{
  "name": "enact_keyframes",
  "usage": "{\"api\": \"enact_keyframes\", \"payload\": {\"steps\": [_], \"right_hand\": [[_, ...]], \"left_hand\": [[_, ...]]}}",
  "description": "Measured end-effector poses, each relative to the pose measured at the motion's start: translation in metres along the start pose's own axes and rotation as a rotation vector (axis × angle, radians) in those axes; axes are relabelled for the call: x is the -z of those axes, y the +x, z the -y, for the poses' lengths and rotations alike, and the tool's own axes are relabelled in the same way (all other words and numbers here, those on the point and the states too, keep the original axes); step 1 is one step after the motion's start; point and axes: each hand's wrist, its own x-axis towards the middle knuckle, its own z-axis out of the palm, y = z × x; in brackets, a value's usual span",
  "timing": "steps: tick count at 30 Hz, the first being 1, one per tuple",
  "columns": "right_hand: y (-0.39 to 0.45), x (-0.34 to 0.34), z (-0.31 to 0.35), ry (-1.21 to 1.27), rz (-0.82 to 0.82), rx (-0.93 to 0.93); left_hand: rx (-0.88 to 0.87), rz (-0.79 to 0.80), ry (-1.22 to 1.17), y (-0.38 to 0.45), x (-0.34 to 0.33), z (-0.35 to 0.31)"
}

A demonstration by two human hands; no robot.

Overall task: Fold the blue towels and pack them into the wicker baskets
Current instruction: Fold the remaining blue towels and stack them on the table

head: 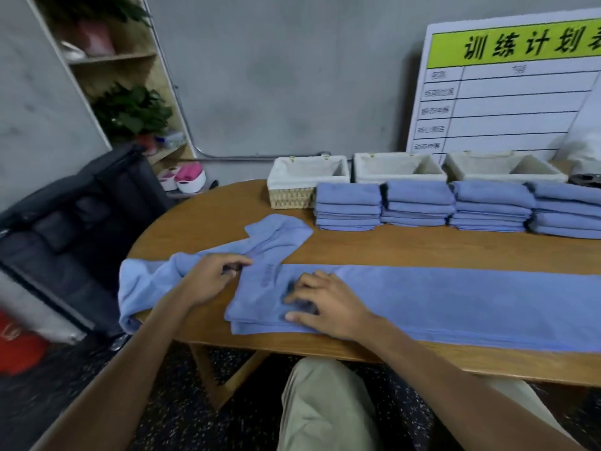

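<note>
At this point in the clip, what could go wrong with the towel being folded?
1. The loose end of the towel hangs over the table edge; its weight could drag the cloth and skew the fold.
2. The left hand pinches a bunched, twisted part, so creases may get folded in.
3. The right hand presses flat on one spot only; the long strip to the right could shift when the fold comes over.

Plain periwinkle-blue towels, pale straw baskets with off-white liners, warm brown wood table, lime-green-headed white board, maybe speckled dark floor.
</note>
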Motion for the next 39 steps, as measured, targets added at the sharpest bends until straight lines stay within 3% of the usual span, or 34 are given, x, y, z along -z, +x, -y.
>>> {"api": "enact_keyframes", "payload": {"steps": [3, 12, 19, 24, 31, 33, 35, 37, 39], "right_hand": [[0.017, -0.014, 0.015, -0.025, 0.037, 0.047], [0.033, -0.031, 0.022, 0.016, -0.111, 0.188], [0.031, -0.022, 0.027, 0.105, -0.227, 0.222], [0.027, -0.021, 0.021, 0.039, -0.034, 0.278], [0.027, -0.021, 0.023, 0.055, 0.016, 0.244], [0.026, -0.013, 0.028, 0.130, 0.062, 0.204], [0.023, 0.002, 0.029, 0.301, 0.021, 0.106], [0.019, 0.017, 0.013, 0.395, -0.158, -0.052], [0.016, 0.031, -0.015, 0.269, -0.331, -0.224]], "left_hand": [[-0.042, 0.073, 0.041, 0.008, 0.002, 0.014], [-0.259, -0.123, 0.013, 0.021, -0.010, 0.031], [-0.098, -0.282, -0.234, 0.013, -0.006, 0.015], [-0.045, -0.189, -0.219, 0.010, -0.023, 0.006], [-0.047, -0.225, -0.167, 0.013, -0.016, 0.024], [-0.124, -0.175, -0.087, 0.012, -0.010, 0.024], [-0.197, -0.228, 0.008, 0.011, -0.003, 0.018], [-0.243, -0.411, 0.062, 0.013, -0.002, 0.002], [-0.240, -0.460, 0.028, 0.016, -0.015, -0.031]]}}
